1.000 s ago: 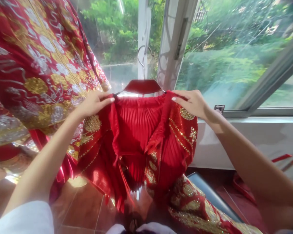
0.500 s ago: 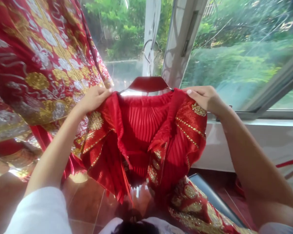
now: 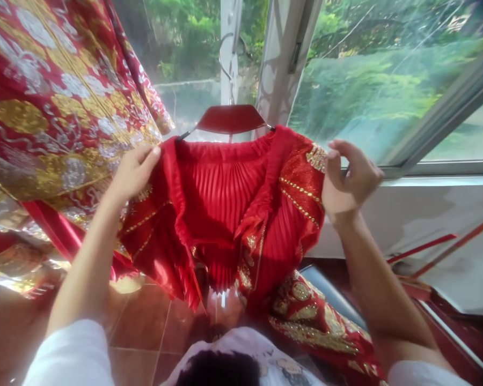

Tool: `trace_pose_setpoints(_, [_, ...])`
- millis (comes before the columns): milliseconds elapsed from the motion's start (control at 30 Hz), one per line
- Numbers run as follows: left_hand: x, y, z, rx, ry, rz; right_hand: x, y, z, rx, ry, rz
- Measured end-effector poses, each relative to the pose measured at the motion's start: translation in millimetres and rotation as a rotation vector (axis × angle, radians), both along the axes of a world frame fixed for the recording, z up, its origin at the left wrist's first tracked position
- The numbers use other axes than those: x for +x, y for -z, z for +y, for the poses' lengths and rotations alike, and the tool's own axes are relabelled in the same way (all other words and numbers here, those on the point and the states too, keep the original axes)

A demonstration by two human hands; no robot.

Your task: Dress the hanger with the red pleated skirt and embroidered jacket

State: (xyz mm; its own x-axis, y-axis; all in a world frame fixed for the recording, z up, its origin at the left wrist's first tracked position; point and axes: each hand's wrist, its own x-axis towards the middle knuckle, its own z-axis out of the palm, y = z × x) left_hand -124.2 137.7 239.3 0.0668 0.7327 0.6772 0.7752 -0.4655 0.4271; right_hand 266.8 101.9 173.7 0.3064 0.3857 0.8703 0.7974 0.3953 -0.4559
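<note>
Head view, one moment.

- Skirt: red, pleated, hangs by its waist from a red hanger at centre frame. The hanger's wire hook rises toward 12 o'clock, in front of the window frame.
- Skirt's side panels fold forward. The right panel carries gold trim. The hem drops toward 6 o'clock, down to the tiled floor.
- Left hand: at 9 o'clock of the skirt, on the waist's left corner. Fingers are closed over the cloth edge with fabric bunched beneath them; thumb hidden. Grip reads as clamped on the skirt.
- Right hand: at 3 o'clock of the skirt, just beside the trimmed right edge. Fingers curled loosely, thumb up and close to the gold edge. Contact or a pinch cannot be told from this angle.
- So the skirt spans between the two hands, waist level with both, its bulk below them.
- Robe: red with gold and silver embroidery, fills 9 to 11 o'clock and touches the skirt's left panel behind the left hand.
- More embroidered cloth lies at 5 o'clock, under the right forearm.
- Sill runs off toward 3 o'clock behind the right hand.
</note>
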Motion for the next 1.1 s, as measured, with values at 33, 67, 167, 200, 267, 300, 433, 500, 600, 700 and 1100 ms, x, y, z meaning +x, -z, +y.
trace_pose_setpoints(33, [10,10.5,-16,0.126,-0.09,0.047,-12,13.3,-17,0.061,0.096,-0.007])
trace_pose_setpoints(67, [22,24.2,-34,0.268,-0.22,0.081,-26,27.4,-33,0.065,0.145,-0.031])
trace_pose_setpoints(167, [55,76.1,-75,0.215,-0.455,0.211,-68,63.1,-59,-0.13,0.12,-0.121])
trace_pose_setpoints(200, [64,92.3,-82,0.051,-0.45,0.214,-78,69.4,-60,-0.215,0.115,-0.129])
trace_pose_setpoints(267, [72,114.7,-88,-0.182,-0.422,0.184,-91,71.4,-53,-0.375,0.135,-0.124])
trace_pose_setpoints(300, [73,119.2,-88,-0.243,-0.407,0.154,-93,67.7,-49,-0.44,0.131,-0.126])
trace_pose_setpoints(433, [69,99.1,-107,-0.161,-0.253,0.008,-87,38.8,-53,-0.409,-0.029,-0.15])
trace_pose_setpoints(500, [72,80.3,-126,-0.086,-0.167,-0.047,-88,28.2,-69,-0.271,-0.089,-0.209])
trace_pose_setpoints(600, [83,61.3,-144,-0.081,-0.04,-0.039,-96,30.6,-83,-0.23,-0.209,-0.414])
trace_pose_setpoints(700, [92,53.3,-143,-0.168,0.098,0.073,-98,45.5,-71,-0.394,-0.229,-0.553])
trace_pose_setpoints(1100, [184,-47.0,-8,0.347,0.201,0.504,-84,-9.7,-4,-0.236,0.035,0.009])
